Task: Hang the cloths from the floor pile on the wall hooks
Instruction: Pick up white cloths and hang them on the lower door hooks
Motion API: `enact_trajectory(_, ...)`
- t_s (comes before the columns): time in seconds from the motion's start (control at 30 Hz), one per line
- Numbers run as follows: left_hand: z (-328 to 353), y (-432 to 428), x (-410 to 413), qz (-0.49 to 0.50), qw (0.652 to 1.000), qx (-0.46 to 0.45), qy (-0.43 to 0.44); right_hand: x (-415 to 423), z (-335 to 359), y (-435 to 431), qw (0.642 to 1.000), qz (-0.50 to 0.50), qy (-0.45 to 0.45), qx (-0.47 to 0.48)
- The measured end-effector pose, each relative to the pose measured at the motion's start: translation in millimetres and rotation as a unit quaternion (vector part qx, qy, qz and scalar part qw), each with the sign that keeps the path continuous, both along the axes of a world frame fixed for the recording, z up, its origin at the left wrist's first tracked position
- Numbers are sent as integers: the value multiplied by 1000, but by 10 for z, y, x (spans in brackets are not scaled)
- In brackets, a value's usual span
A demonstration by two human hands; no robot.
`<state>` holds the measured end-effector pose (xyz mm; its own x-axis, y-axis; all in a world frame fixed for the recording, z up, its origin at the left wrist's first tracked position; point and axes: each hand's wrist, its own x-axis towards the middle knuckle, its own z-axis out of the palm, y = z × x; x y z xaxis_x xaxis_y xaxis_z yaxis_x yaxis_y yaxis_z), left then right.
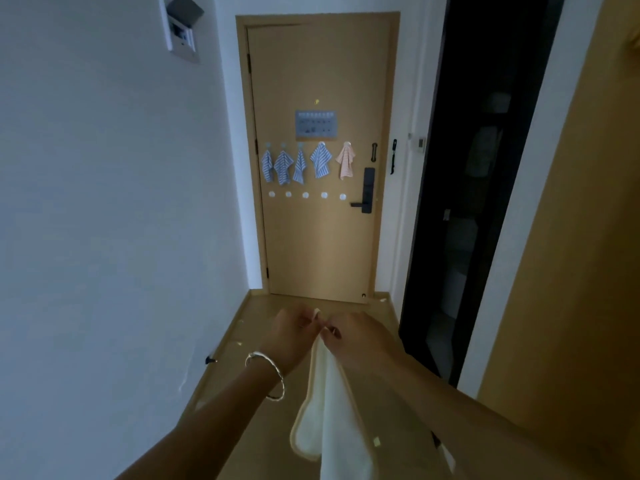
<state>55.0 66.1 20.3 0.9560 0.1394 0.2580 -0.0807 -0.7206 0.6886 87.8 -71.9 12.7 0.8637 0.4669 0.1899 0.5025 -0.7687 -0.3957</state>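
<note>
A white cloth (pixel 329 410) with a tan edge hangs down in front of me. My left hand (pixel 289 336) and my right hand (pixel 360 339) both pinch its top corner, close together at waist height. Far ahead, the wooden door (pixel 322 237) carries an upper row of hooks holding several blue striped cloths (pixel 283 167) and one pink cloth (pixel 345 160). Below them runs a row of bare white round hooks (pixel 305 195). The floor pile is out of view.
A white wall (pixel 114 220) runs along my left. A dark open doorway (pixel 460 202) lies to the right of the door, and a wooden panel (pixel 571 271) stands close on my right. The door has a black lock and handle (pixel 367 192). Wooden floor stretches ahead.
</note>
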Motion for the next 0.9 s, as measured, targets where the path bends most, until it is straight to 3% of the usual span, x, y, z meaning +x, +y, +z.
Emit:
enact_trajectory(0.27, 162, 206, 1520, -63, 997, 13, -39, 1386, 234, 114, 999, -35, -2, -21)
enact_trajectory(0.43, 248, 373, 2599, -100, 993, 1, -59, 2272, 325, 283, 995, -91, 7, 35)
enact_trajectory(0.5, 178, 435, 2870, -117, 992, -10, -48, 2533, 290, 361, 996, -91, 19, 16)
enact_trajectory(0.7, 70, 836, 3624, -97, 995, -9, -39, 3355, 243, 793, 994, -92, 50, 45)
enact_trajectory(0.9, -159, 1377, 4331, -40, 996, -77, -22, 4246, -21, 1389, 994, -62, 81, 38)
